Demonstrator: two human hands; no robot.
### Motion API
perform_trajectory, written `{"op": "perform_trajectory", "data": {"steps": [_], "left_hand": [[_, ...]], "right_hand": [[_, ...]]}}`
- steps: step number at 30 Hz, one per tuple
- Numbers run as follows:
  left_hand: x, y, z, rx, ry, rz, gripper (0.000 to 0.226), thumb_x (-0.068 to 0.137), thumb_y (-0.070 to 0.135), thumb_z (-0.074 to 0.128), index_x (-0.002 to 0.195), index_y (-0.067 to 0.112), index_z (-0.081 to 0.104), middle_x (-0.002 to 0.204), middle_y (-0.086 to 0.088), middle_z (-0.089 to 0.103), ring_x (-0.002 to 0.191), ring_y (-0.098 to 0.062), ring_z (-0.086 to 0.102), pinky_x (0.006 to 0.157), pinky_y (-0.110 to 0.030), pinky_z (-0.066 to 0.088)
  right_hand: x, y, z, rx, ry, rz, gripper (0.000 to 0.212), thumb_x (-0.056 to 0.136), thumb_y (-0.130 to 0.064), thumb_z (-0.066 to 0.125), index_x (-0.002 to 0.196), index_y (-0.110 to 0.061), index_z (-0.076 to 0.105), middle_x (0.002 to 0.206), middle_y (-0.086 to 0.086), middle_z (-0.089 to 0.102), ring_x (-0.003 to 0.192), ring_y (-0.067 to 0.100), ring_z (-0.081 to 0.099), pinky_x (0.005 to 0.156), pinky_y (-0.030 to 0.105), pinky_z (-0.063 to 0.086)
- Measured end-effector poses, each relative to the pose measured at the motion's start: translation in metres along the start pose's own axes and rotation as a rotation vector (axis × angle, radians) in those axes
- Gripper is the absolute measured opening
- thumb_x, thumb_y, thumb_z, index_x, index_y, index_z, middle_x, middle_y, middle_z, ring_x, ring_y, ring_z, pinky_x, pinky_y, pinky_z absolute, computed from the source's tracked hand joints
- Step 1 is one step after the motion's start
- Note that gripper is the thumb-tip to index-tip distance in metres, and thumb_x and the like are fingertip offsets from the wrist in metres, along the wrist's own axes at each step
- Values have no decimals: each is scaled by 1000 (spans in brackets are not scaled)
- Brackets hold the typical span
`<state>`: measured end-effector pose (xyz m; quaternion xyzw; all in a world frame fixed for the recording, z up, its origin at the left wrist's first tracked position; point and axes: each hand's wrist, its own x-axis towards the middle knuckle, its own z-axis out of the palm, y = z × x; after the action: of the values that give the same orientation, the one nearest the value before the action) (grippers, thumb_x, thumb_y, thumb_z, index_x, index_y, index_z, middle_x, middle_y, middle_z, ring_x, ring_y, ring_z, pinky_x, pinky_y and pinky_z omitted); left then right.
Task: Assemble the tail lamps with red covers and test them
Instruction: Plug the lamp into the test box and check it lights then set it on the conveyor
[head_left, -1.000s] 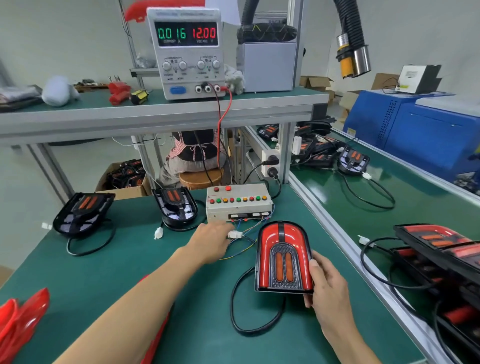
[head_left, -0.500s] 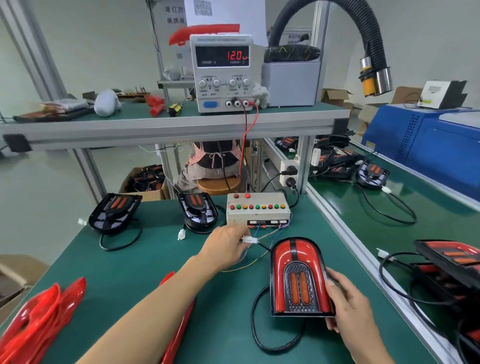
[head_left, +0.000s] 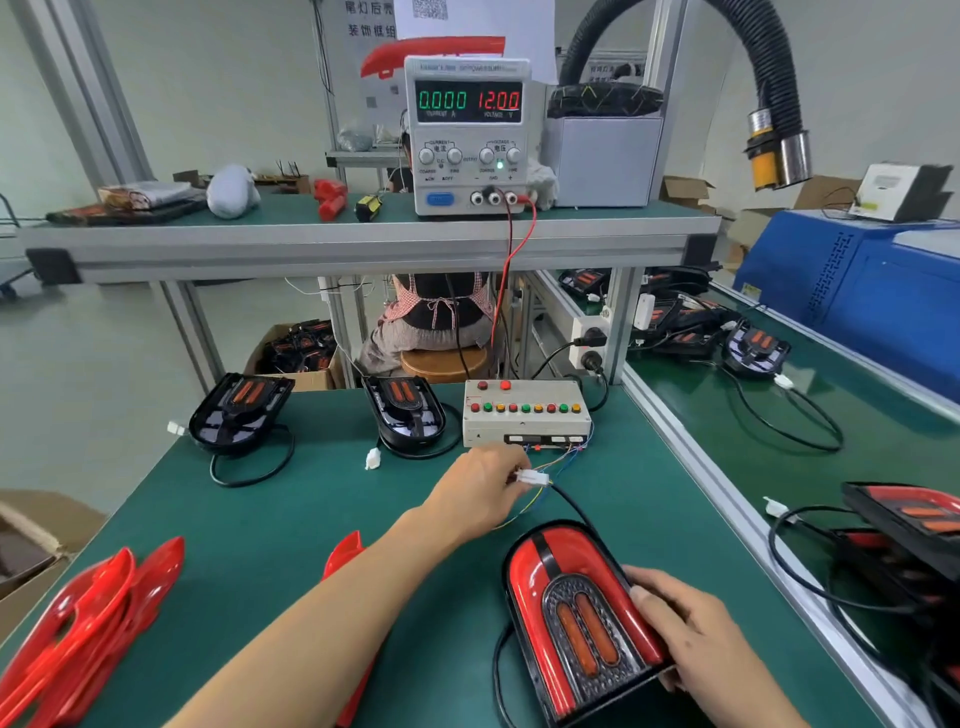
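Note:
A tail lamp with a red cover (head_left: 576, 618) lies on the green mat at the lower right, unlit, and my right hand (head_left: 691, 639) grips its right edge. Its black cable runs up to a white connector (head_left: 532, 477), which my left hand (head_left: 478, 491) pinches in front of the beige test box (head_left: 524, 413). The power supply (head_left: 467, 135) on the shelf reads 0.000 A and 12.00 V. Two uncovered black lamps (head_left: 239, 413) (head_left: 405, 415) rest behind on the mat. Loose red covers (head_left: 88, 629) lie at the lower left.
Another red cover (head_left: 345, 553) sits partly under my left forearm. Finished lamps (head_left: 924, 525) with cables are stacked at the right on a second green bench. A person sits on a stool behind the bench. A black extraction hose (head_left: 774, 104) hangs at the upper right.
The lamp was lit with 0.016 A showing; now it is dark and the current reads 0.000. My left hand has pulled the white connector back from the test box. The view tilted up.

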<state>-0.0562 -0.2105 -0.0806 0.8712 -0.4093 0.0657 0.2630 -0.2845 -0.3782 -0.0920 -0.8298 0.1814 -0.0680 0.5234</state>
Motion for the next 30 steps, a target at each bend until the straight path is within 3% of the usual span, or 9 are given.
{"op": "perform_trajectory", "data": {"steps": [3, 6, 8, 12, 14, 17, 20, 25, 30], "left_hand": [[-1, 1, -1, -31, 13, 41, 13, 95, 21, 65, 104, 11, 65, 97, -5, 66, 89, -24, 59, 80, -38, 48], [-2, 1, -3, -58, 1, 63, 14, 95, 18, 65, 107, 10, 65, 101, -5, 66, 93, -23, 59, 84, -39, 49], [-3, 4, -4, -70, -18, 86, 16, 95, 16, 64, 109, 9, 66, 104, -6, 67, 96, -24, 60, 87, -41, 49], [-4, 12, -7, -61, -40, 168, 18, 94, 12, 66, 110, 5, 67, 103, -10, 68, 96, -27, 63, 87, -42, 50], [-4, 16, -10, -32, -35, 228, 19, 92, 8, 66, 110, 1, 67, 101, -14, 68, 97, -30, 63, 87, -41, 49], [-3, 18, -18, 30, -70, 295, 15, 93, 5, 62, 106, -3, 65, 100, -18, 65, 96, -35, 61, 85, -47, 48], [-2, 17, -24, 101, -117, 316, 15, 97, 10, 59, 105, -2, 63, 101, -18, 63, 96, -37, 60, 84, -49, 47], [-5, 22, -27, 192, -167, 434, 16, 101, 16, 58, 103, -1, 59, 98, -16, 59, 86, -36, 60, 74, -47, 48], [-5, 27, -30, 198, -218, 473, 17, 102, 18, 58, 102, 0, 58, 97, -15, 59, 83, -33, 59, 72, -41, 46]], "right_hand": [[9, -4, -7, -202, -42, 2, 21, 101, -45, 53, 98, -42, 73, 83, -14, 77, 69, 6, 70, 66, 21, 53], [22, -13, -15, -455, 1, -59, 52, 84, -77, 34, 85, -39, 69, 90, -14, 68, 86, -3, 62, 76, 14, 43], [35, -24, -15, -478, 30, -140, 49, 85, -77, 35, 100, -41, 64, 106, -23, 60, 102, -6, 57, 85, 12, 40], [74, -49, 3, -728, 22, -349, 53, 98, -57, 52, 143, -29, 51, 136, -15, 52, 130, 9, 46, 109, 33, 40], [91, -64, 15, -917, 8, -429, 51, 98, -56, 51, 140, -28, 51, 134, -11, 54, 128, 14, 50, 101, 37, 42], [106, -80, 25, -1133, -5, -504, 36, 99, -55, 50, 116, -25, 59, 114, -6, 64, 112, 19, 60, 82, 35, 35], [113, -85, 24, -1275, -43, -599, 38, 101, -58, 44, 103, -25, 64, 105, -5, 70, 104, 20, 65, 79, 35, 34], [117, -75, 17, -1195, -193, -680, 51, 102, -51, 31, 99, -15, 67, 100, 1, 67, 98, 25, 64, 85, 38, 48], [116, -72, 12, -1046, -288, -686, 56, 98, -48, 27, 93, -10, 67, 98, 3, 65, 92, 22, 63, 86, 34, 48]]}}
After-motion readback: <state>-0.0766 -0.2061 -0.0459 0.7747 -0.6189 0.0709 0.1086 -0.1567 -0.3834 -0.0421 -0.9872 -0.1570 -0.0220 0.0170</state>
